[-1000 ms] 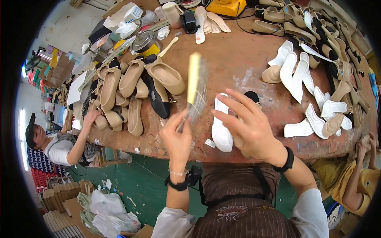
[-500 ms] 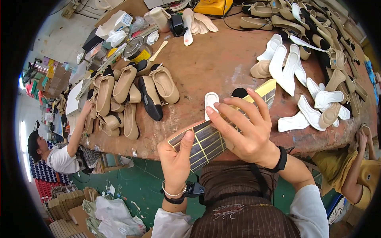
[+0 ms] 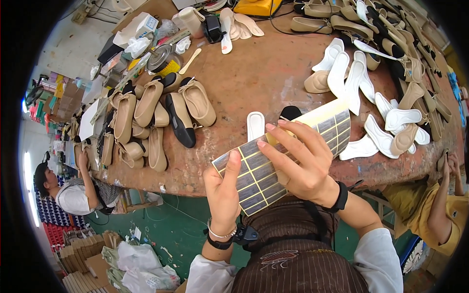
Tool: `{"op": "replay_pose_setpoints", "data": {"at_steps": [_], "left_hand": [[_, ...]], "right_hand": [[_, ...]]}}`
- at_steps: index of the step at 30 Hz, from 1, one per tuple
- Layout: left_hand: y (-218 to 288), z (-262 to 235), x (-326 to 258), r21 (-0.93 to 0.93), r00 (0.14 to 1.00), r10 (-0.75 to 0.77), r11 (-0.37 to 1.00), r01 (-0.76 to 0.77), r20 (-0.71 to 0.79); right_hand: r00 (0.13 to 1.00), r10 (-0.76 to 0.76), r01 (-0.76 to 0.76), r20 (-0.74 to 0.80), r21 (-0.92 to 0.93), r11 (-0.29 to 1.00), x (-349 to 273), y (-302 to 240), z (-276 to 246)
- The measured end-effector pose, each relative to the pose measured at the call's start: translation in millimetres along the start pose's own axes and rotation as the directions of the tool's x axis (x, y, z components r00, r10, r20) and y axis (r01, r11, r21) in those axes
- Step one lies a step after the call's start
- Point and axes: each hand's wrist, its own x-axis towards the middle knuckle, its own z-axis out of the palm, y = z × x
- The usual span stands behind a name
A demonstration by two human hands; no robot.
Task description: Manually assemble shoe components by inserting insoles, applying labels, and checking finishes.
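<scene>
Over brown workbench, both hands gripping label sheet, now flatter, nearer.

Worn reddish-brown surface is packed — beige slip-on shoes on the left, white foam insoles right, round metal tin behind.

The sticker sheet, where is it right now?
In the head view, the sticker sheet is low and centre, held over the table's near edge by the left hand and right hand, just before a white insole.
</scene>
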Motion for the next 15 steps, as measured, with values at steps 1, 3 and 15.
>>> {"op": "replay_pose_setpoints", "data": {"at_steps": [1, 3, 15], "left_hand": [[-0.3, 0.3, 0.7, 0.004, 1.000, -0.001, 1.000, 0.001, 0.006], [-0.5, 1.6, 0.6, 0.006, 1.000, -0.005, 1.000, 0.005, 0.014], [-3.5, 7.5, -3.7, 0.167, 0.996, 0.044, 0.984, -0.057, 0.077]], "right_hand": [[1.000, 0.002, -0.002, 0.002, -0.001, 1.000, 0.6, 0.1, 1.3], [0.991, 0.123, -0.117, -0.045, 0.112, 0.987, 5.6, -0.6, 4.9], [1.000, -0.010, 0.011, -0.009, 0.109, 0.994, 8.2, -0.9, -6.4]]}}
